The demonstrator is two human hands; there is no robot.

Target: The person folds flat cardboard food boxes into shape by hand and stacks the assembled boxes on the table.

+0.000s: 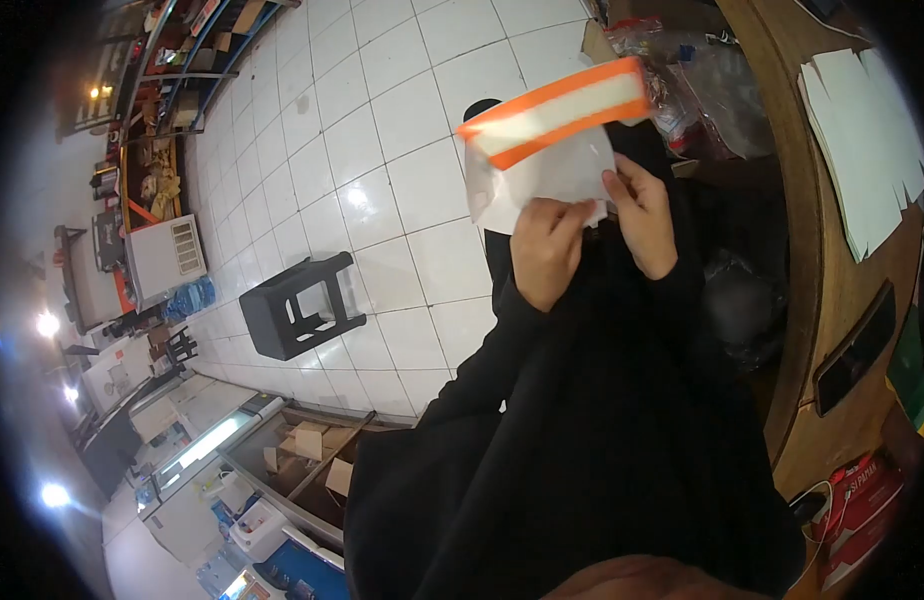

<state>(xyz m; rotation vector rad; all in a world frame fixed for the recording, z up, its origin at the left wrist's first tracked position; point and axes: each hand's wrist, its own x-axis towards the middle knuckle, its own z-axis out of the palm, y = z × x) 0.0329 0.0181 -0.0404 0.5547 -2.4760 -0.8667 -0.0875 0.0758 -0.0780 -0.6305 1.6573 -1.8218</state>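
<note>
A white sheet (537, 182), glossy and slightly curled, hangs between my hands in the upper middle of the head view. Along its upper side runs an orange strip with a pale centre (562, 108), a little blurred. My left hand (548, 250) pinches the sheet's lower edge with bent fingers. Just right of it, my right hand (642, 215) holds the sheet's right lower corner between thumb and fingers. A small white piece shows between the two hands.
On the wooden table (847, 290) at the right lie white papers (862, 150) and a dark phone (854, 348). Plastic bags (722, 90) are at the upper right. A dark stool (297, 305) lies on the tiled floor (402, 270). Shelves and a glass case stand left.
</note>
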